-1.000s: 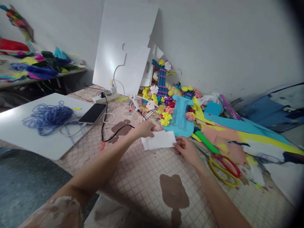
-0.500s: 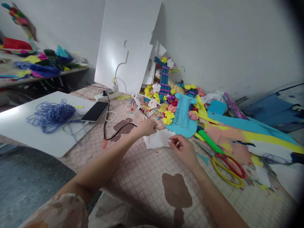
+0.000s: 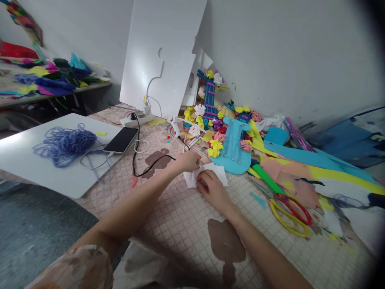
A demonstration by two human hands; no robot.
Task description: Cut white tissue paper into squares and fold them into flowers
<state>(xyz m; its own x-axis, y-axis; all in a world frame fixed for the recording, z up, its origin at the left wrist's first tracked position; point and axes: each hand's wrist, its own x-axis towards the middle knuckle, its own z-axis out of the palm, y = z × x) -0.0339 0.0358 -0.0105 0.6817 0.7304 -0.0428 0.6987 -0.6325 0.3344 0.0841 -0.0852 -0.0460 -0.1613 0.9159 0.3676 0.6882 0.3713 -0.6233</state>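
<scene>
Checked cloth (image 3: pixel 180 224) bears the paper (image 3: pixel 221 175), pinched at its corner by the left hand (image 3: pixel 188 161). The right hand (image 3: pixel 212 188) presses on it, grasp unclear. Scissors (image 3: pixel 290 210) lie to the right of both hands.

no readable text, labels, brands or numbers anywhere

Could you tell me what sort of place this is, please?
Probably an informal craft workspace: coloured foam sheets piled by the wall, scissors, a glue gun, and the left hand and right hand gripping a white sheet.
</scene>
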